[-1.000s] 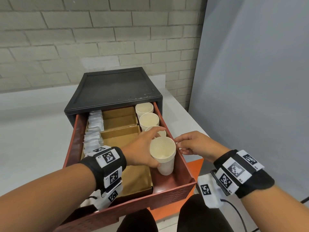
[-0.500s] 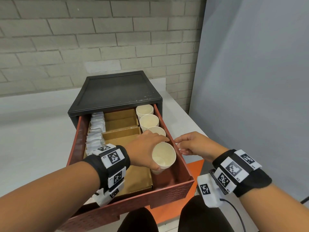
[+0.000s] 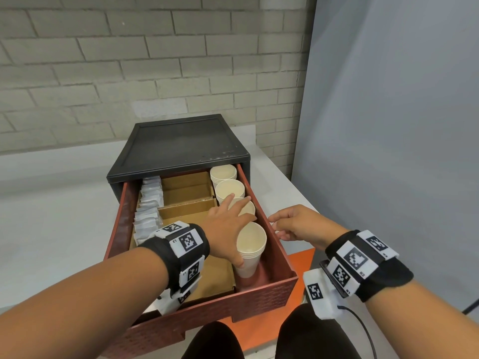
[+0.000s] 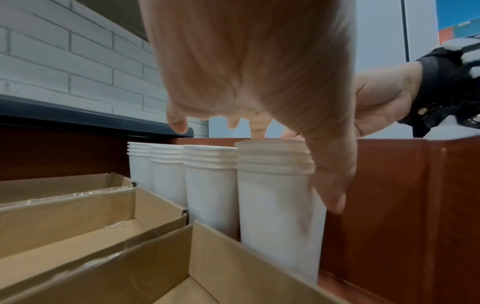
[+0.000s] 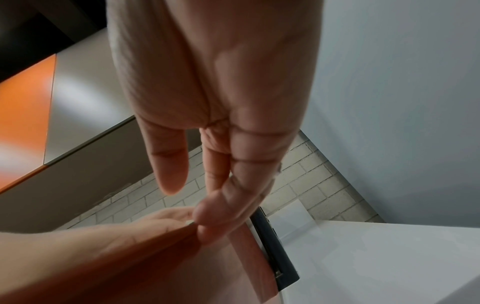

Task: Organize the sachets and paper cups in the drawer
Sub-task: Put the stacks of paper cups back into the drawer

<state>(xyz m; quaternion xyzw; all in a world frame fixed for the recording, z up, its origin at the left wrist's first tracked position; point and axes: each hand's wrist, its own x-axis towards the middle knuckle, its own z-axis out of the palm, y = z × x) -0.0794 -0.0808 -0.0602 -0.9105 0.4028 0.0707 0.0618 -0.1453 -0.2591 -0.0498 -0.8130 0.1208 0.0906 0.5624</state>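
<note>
The red drawer is pulled out of a black cabinet. Several stacks of white paper cups stand in a row in its right lane; the nearest stack stands upright on the drawer floor. My left hand hovers over it with fingers straight and spread. Its thumb lies against the side of the nearest stack. White sachets stand in a row along the left lane. My right hand rests beside the drawer's right wall, fingers relaxed and touching its top edge, holding nothing.
Brown cardboard dividers fill the middle of the drawer. The cabinet stands on a white table against a brick wall. An orange surface lies below the drawer's right corner, and a grey panel stands to the right.
My left hand has lowered the cup stack onto the drawer floor and spread its fingers off it. My right hand has stayed by the drawer's side wall.
</note>
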